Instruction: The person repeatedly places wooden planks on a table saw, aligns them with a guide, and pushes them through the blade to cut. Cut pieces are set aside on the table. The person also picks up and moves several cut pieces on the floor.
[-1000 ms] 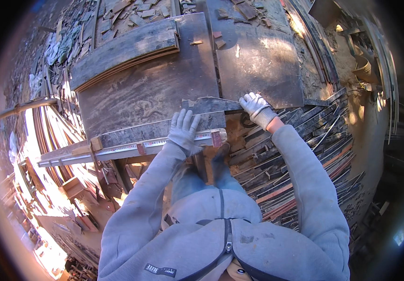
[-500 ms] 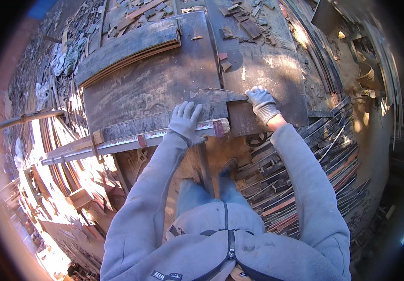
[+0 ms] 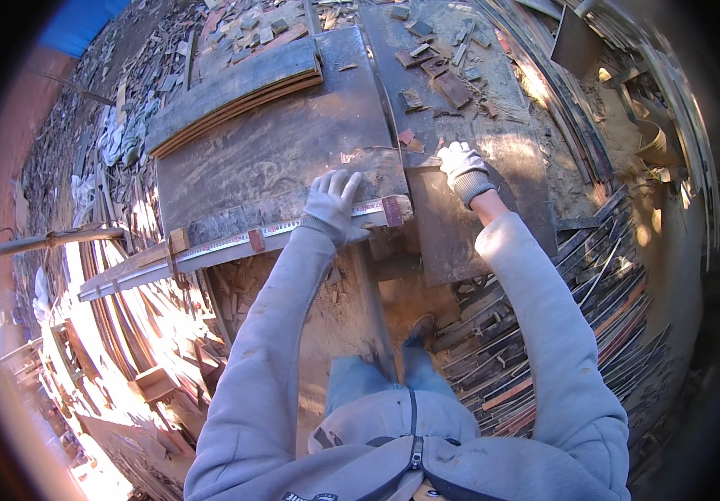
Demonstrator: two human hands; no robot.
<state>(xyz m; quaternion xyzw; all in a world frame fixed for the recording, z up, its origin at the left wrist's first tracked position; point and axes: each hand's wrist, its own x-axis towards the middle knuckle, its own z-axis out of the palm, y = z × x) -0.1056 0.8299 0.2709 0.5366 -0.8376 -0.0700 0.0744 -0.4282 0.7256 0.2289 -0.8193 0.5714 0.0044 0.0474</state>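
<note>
At centre frame, the wooden strip [image 3: 243, 215] already lay along the measuring tape [image 3: 280, 227]. Left hand [image 3: 332, 209] was spread; right hand [image 3: 463, 169] curled, grip indeterminable.

matt cloth gloves [image 3: 326, 205]; scuffed, dusty wooden panel [image 3: 285, 159]; rough wooden scraps [image 3: 452, 89]

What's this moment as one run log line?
Left hand: white-gloved, spread on long dark wooden board | Right hand: white-gloved, curled at dark thin wooden strip | Nearby: long white measuring tape
</note>
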